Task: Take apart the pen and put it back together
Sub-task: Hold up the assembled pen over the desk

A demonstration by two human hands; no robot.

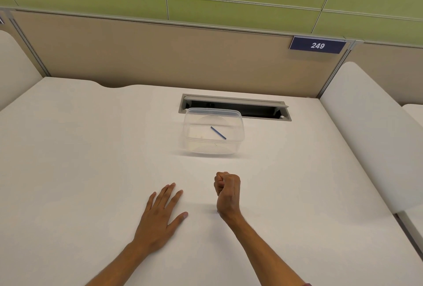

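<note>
A thin blue pen lies slanted on the bottom of a clear plastic container in the middle of the white desk. My left hand rests flat on the desk, palm down and fingers spread, well in front of the container. Beside it, my right hand is curled into a fist on the desk, with nothing visible in it. Both hands are apart from the container and the pen.
Just behind the container is an open cable slot in the white desk. A beige partition with a number plate "249" closes the back. White side panels rise at left and right.
</note>
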